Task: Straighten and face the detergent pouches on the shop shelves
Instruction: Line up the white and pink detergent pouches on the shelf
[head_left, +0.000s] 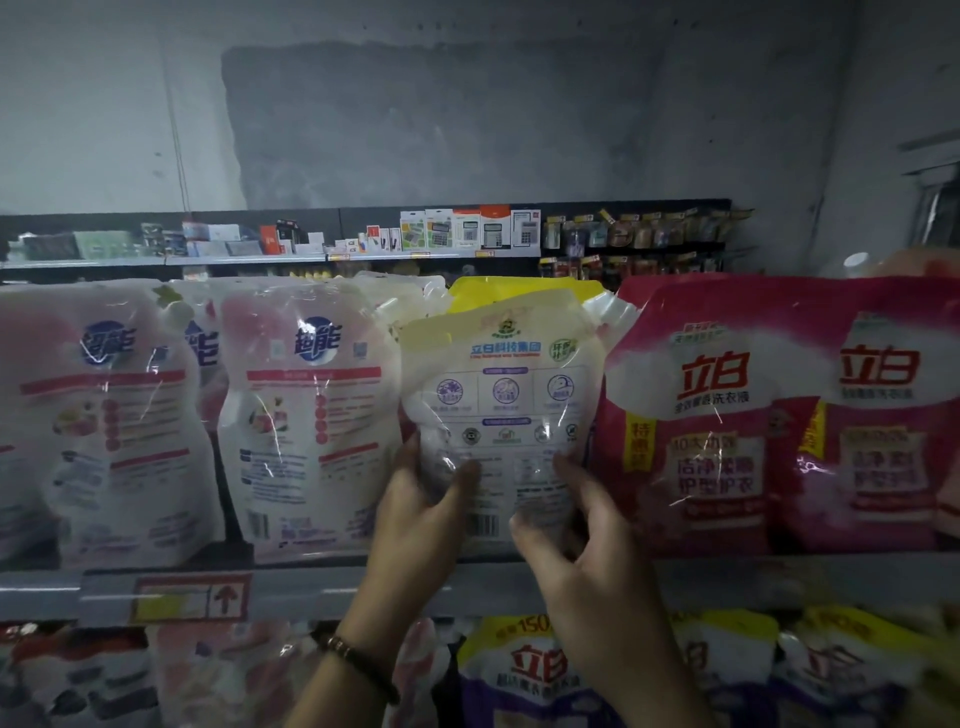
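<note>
On the upper shelf (291, 592), directly ahead of me, the white-and-yellow detergent pouch (504, 395) stands upright, long axis vertical, barcode side outward. My left hand (421, 504) and my right hand (566, 530) each grip a lower corner, equally near; judgement — rotate about vertical.

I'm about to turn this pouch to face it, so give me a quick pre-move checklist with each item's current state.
1. Left hand grip on the white pouch: ok, thumb across its lower left front.
2. Right hand grip: ok, fingers pinch its lower right.
3. Front facing out: not ok, the barcode side shows.
4. Base seated on the shelf: cannot tell, the hands hide it.
5. Clearance to the pink pouch: not ok, the white pouch's right edge sits against it.
</note>
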